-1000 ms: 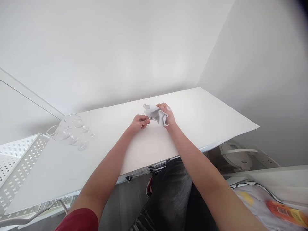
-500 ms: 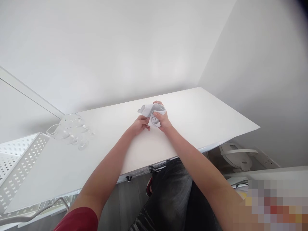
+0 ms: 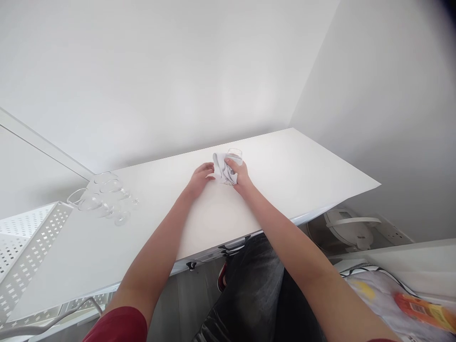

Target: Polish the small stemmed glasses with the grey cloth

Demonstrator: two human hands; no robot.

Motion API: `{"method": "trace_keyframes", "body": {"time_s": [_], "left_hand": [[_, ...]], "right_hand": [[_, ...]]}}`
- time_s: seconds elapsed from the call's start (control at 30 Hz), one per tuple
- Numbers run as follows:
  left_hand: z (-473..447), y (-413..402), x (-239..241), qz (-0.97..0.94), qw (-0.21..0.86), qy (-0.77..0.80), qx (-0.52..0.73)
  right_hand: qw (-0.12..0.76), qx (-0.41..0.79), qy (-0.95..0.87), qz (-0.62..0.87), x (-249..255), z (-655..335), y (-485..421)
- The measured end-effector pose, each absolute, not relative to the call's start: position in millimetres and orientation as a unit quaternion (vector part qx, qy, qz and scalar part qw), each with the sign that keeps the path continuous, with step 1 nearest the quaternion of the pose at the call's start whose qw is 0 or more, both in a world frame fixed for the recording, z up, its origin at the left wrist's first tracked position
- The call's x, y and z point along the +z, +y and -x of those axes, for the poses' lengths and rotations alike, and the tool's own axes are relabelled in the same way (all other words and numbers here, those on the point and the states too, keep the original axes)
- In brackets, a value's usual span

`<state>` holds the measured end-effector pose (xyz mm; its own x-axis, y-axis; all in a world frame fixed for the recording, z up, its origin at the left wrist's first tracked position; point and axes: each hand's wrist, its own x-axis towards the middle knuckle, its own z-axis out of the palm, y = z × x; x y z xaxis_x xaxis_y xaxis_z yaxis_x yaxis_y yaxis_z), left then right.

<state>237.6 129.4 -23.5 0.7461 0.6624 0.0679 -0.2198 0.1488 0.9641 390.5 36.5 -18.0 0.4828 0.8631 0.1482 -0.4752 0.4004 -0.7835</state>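
Note:
My right hand (image 3: 242, 175) is wrapped round a clear glass (image 3: 234, 152) together with a crumpled white cloth (image 3: 220, 166). The glass's rim shows above the fingers, and most of the rest is covered by cloth and hand. At the cloth's left edge, my left hand (image 3: 200, 178) has its fingers apart, with nothing gripped; whether a fingertip touches the cloth I cannot tell. Both hands are over the middle of the white table (image 3: 285, 185).
Several clear stemmed glasses (image 3: 90, 201) lie on their sides at the table's left end. A white perforated panel (image 3: 50, 228) stands beyond that end. The wall (image 3: 213, 71) runs along the back. Black clips (image 3: 191, 265) line the front edge. An orange packet (image 3: 423, 308) lies lower right.
My left hand has let go of the cloth and moved slightly left, its fingers spreading. The cloth has shifted in my right hand, and the glass's rim now shows bare above it.

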Motion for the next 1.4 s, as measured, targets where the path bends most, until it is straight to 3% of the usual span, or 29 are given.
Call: {"method": "trace_keyframes", "body": {"time_s": [0.1, 0.3, 0.5, 0.73, 0.97, 1.07, 1.27, 1.4], "left_hand": [[-236, 134, -22, -0.533, 0.737, 0.212, 0.357], [-237, 123, -20, -0.548, 0.772, 0.107, 0.304], [-235, 122, -17, -0.564, 0.755, 0.1, 0.319], [-233, 121, -14, -0.579, 0.73, 0.08, 0.354], [-233, 121, -14, -0.561, 0.753, 0.081, 0.334], [-233, 120, -13, -0.553, 0.749, 0.094, 0.354], [-234, 117, -12, -0.542, 0.728, 0.148, 0.393], [-234, 119, -13, -0.528, 0.729, 0.15, 0.409]], "right_hand": [[0.736, 0.479, -0.314, 0.36, -20, -385, 37], [0.606, 0.584, -0.38, 0.383, -18, -375, 35], [0.567, 0.58, -0.436, 0.39, -21, -377, 34], [0.582, 0.379, -0.507, 0.511, -20, -368, 34], [0.518, 0.64, -0.433, 0.368, -18, -380, 27], [0.541, 0.605, -0.457, 0.364, -19, -378, 29], [0.585, 0.37, -0.509, 0.511, -28, -368, 38], [0.579, 0.479, -0.491, 0.441, -25, -374, 35]]}}
